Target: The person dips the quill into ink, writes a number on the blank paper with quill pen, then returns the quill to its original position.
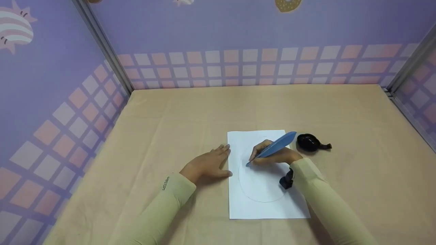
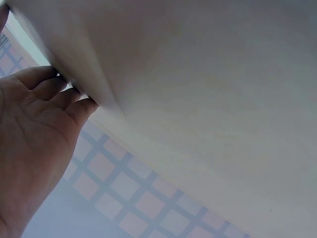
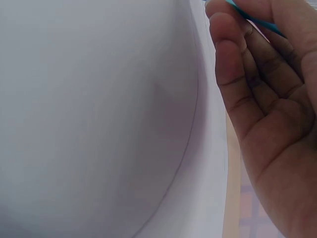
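A white sheet of paper [image 1: 252, 207] lies on the table, bearing a thin, large curved line that forms much of an oval. My right hand [image 1: 269, 154] pinches a blue feather-shaped pen [image 1: 277, 143], its tip down at the oval's left side and its plume leaning up to the right. In the right wrist view the curled fingers [image 3: 230, 64] hold a bit of the blue pen at the top, beside the drawn line [image 3: 190, 131]. My left hand [image 1: 209, 165] rests flat, fingertips and thumb at the paper's left edge; the left wrist view shows its fingers [image 2: 62, 91] extended against the tabletop.
A glossy black rounded object [image 1: 308, 143] with a short neck lies just right of the paper's upper corner. A small black device [image 1: 286, 181] sits at my right wrist over the paper. Patterned purple walls [image 1: 211, 68] border the beige-covered table [image 1: 177, 112].
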`<state>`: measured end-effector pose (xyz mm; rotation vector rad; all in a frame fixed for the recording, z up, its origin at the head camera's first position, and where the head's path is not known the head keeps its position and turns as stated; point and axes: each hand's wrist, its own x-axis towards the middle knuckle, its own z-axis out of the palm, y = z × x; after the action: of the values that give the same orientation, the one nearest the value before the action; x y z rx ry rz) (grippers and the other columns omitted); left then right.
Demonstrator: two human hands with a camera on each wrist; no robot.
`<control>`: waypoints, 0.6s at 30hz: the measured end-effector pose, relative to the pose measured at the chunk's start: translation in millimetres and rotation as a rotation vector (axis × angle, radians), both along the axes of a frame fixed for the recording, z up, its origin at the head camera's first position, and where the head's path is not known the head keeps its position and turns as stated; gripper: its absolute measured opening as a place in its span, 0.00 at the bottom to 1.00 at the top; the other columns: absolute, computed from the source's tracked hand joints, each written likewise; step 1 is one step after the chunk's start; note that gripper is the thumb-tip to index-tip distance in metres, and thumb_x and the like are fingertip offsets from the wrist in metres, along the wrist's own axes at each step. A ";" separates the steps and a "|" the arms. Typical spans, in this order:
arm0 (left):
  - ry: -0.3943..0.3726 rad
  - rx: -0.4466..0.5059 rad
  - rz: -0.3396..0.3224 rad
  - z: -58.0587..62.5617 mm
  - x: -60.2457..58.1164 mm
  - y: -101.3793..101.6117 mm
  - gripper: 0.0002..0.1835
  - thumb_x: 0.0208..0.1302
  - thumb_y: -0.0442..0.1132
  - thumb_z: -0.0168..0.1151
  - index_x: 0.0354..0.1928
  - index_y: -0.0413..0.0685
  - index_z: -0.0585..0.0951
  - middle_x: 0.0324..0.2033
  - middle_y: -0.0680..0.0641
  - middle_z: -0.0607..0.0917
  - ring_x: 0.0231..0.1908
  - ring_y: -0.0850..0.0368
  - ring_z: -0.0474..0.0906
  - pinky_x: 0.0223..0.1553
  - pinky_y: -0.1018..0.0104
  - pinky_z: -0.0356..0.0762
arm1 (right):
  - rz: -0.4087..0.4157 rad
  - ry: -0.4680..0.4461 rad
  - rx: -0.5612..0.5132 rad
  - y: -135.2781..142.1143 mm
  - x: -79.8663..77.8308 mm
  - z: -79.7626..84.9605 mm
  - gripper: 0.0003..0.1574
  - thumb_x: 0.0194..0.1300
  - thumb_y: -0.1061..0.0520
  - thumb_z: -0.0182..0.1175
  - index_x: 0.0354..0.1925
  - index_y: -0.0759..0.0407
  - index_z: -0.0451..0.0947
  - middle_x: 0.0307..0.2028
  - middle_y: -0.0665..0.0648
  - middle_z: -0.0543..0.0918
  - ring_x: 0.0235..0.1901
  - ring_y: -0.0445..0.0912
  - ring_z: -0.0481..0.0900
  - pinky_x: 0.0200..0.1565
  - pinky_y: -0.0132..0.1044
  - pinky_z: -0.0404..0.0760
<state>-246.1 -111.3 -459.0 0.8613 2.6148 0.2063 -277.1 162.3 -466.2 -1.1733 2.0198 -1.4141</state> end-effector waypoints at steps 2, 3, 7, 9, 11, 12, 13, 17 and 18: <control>-0.005 0.003 -0.001 0.4 0.0 0.2 0.48 0.65 0.64 0.50 0.76 0.43 0.48 0.76 0.48 0.44 0.76 0.52 0.38 0.75 0.56 0.45 | -0.011 -0.020 0.006 -1.4 0.0 -0.3 0.07 0.58 0.70 0.63 0.36 0.74 0.83 0.34 0.66 0.86 0.33 0.34 0.78 0.40 0.25 0.75; -0.006 0.003 -0.003 0.7 0.0 0.4 0.48 0.65 0.64 0.51 0.76 0.42 0.48 0.76 0.48 0.44 0.76 0.52 0.38 0.75 0.56 0.45 | -0.014 -0.028 0.012 -2.2 -0.2 -0.6 0.07 0.57 0.70 0.63 0.36 0.73 0.83 0.34 0.66 0.86 0.32 0.34 0.78 0.39 0.25 0.75; 0.003 -0.003 -0.003 1.0 -0.4 0.8 0.48 0.65 0.64 0.51 0.76 0.42 0.48 0.76 0.48 0.45 0.76 0.52 0.39 0.75 0.56 0.45 | -0.023 -0.041 0.030 -4.5 -0.7 -0.4 0.07 0.57 0.69 0.63 0.36 0.73 0.83 0.34 0.66 0.85 0.32 0.35 0.77 0.39 0.25 0.75; 0.010 -0.011 -0.003 0.5 -0.8 0.9 0.48 0.65 0.65 0.50 0.76 0.43 0.48 0.76 0.48 0.45 0.76 0.52 0.39 0.75 0.56 0.45 | -0.020 -0.025 0.035 -5.7 -0.5 0.1 0.07 0.57 0.69 0.63 0.36 0.73 0.83 0.33 0.68 0.85 0.32 0.34 0.77 0.39 0.24 0.74; 0.010 -0.017 -0.003 0.1 -1.0 0.8 0.48 0.65 0.65 0.50 0.76 0.43 0.48 0.77 0.48 0.44 0.76 0.52 0.38 0.75 0.56 0.45 | -0.016 -0.014 0.036 -6.9 -0.3 0.5 0.07 0.57 0.69 0.63 0.36 0.73 0.83 0.34 0.70 0.85 0.32 0.34 0.77 0.39 0.24 0.75; 0.009 -0.016 -0.003 -0.1 -1.1 0.8 0.48 0.65 0.65 0.50 0.76 0.43 0.48 0.77 0.48 0.44 0.76 0.52 0.38 0.75 0.56 0.45 | -0.015 -0.010 0.038 -7.4 0.1 0.6 0.07 0.57 0.69 0.62 0.36 0.73 0.83 0.34 0.71 0.85 0.32 0.34 0.77 0.39 0.24 0.75; 0.008 -0.014 -0.003 -0.3 -1.2 0.7 0.48 0.65 0.65 0.50 0.76 0.43 0.48 0.77 0.49 0.44 0.76 0.52 0.38 0.75 0.56 0.45 | -0.013 -0.010 0.039 -7.9 0.3 0.8 0.07 0.57 0.69 0.62 0.36 0.74 0.83 0.34 0.71 0.84 0.33 0.34 0.78 0.40 0.24 0.75; 0.003 -0.006 -0.001 -0.4 -1.0 0.5 0.48 0.65 0.65 0.51 0.76 0.43 0.49 0.76 0.49 0.44 0.76 0.52 0.38 0.75 0.56 0.45 | -0.007 -0.024 0.038 -10.0 1.6 1.3 0.08 0.57 0.70 0.62 0.37 0.74 0.82 0.36 0.74 0.83 0.34 0.34 0.79 0.42 0.25 0.75; 0.002 -0.005 -0.001 -0.4 -0.9 0.4 0.48 0.65 0.64 0.51 0.76 0.43 0.49 0.76 0.49 0.44 0.76 0.52 0.38 0.75 0.56 0.45 | -0.007 -0.026 0.040 -10.6 2.0 1.4 0.08 0.58 0.69 0.62 0.37 0.74 0.82 0.36 0.74 0.83 0.34 0.34 0.79 0.42 0.24 0.75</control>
<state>-246.9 -110.9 -459.4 0.8613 2.6153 0.1993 -275.1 151.7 -464.7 -1.1268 2.0271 -1.3780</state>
